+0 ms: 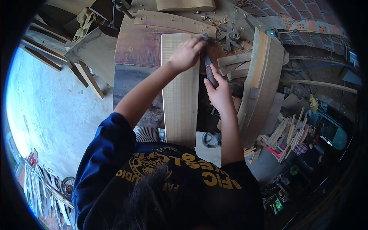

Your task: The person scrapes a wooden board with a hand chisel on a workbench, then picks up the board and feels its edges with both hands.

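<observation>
Chisel (210,71) in both hands, L (186,53) & R (219,93), on pale plank (180,96).

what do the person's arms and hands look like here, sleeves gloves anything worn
Both hands are bare, with no gloves: the left hand and the right hand. The forearms are uncovered too. The person wears a dark navy short-sleeved shirt with yellow printed lettering and a round emblem, its sleeves ending near the upper arms. No watch, ring or bracelet shows at this size.
</observation>
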The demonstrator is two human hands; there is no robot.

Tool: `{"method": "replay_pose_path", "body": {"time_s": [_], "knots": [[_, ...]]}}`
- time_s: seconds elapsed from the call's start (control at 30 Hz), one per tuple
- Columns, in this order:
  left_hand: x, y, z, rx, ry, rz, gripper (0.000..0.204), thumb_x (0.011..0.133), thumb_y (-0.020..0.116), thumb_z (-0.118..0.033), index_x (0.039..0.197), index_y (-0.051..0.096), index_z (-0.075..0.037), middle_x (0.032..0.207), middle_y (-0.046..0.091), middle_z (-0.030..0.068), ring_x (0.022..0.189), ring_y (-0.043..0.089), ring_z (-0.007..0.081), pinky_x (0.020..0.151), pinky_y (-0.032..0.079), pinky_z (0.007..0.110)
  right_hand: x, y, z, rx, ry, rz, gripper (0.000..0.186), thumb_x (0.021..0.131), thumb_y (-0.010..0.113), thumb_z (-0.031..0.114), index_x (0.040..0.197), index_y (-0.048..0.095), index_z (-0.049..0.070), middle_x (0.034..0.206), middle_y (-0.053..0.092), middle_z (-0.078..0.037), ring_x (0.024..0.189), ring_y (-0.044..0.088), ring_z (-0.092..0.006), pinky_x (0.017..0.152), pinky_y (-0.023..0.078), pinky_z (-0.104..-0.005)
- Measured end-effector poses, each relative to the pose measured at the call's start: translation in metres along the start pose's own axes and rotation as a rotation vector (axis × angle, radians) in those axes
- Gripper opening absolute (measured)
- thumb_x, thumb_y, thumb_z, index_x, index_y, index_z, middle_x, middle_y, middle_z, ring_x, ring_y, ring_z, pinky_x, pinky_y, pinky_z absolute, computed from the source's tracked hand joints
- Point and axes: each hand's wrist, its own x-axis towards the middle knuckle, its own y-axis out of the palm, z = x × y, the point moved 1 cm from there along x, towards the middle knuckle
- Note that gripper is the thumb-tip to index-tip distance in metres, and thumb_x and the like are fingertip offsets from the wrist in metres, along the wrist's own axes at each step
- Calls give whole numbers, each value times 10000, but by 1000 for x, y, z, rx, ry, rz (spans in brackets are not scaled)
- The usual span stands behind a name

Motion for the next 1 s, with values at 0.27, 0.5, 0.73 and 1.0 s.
{"method": "replay_pose_path", "body": {"time_s": [0.27, 0.5, 0.73, 1.0], "knots": [[-24, 11, -45, -53, -61, -29, 386, 803, 565, -59, 1185, 515, -48, 1391, 424, 137, 1349, 330, 313, 1033, 391, 394, 2, -5, 32, -355, -44, 32, 530, 884, 538, 185, 1393, 389, 198, 943, 646, -236, 846, 629, -404, 732, 517, -475], [-20, 6, -46, -2, -82, -4, 361, 800, 560, -65, 1158, 513, -58, 1396, 421, 135, 1345, 340, 302, 1036, 392, 387, 5, -12, 41, -436, -40, 46, 516, 874, 551, 191, 1373, 420, 198, 848, 637, -254, 807, 617, -423, 701, 505, -500], [-8, 8, -47, 162, -40, -73, 332, 809, 543, -117, 1130, 519, -36, 1332, 487, 156, 1258, 465, 300, 1006, 428, 372, 15, -29, 64, -639, 7, 124, 519, 850, 572, 177, 1353, 450, 208, 869, 633, -265, 832, 612, -429, 723, 501, -514], [-4, 11, -39, 286, -45, -159, 299, 819, 536, -159, 1088, 529, -27, 1215, 574, 139, 1130, 586, 270, 888, 512, 301, 30, -34, 82, -799, 20, 267, 580, 803, 603, 121, 1359, 446, 179, 820, 640, -246, 802, 622, -421, 719, 507, -492]]}}
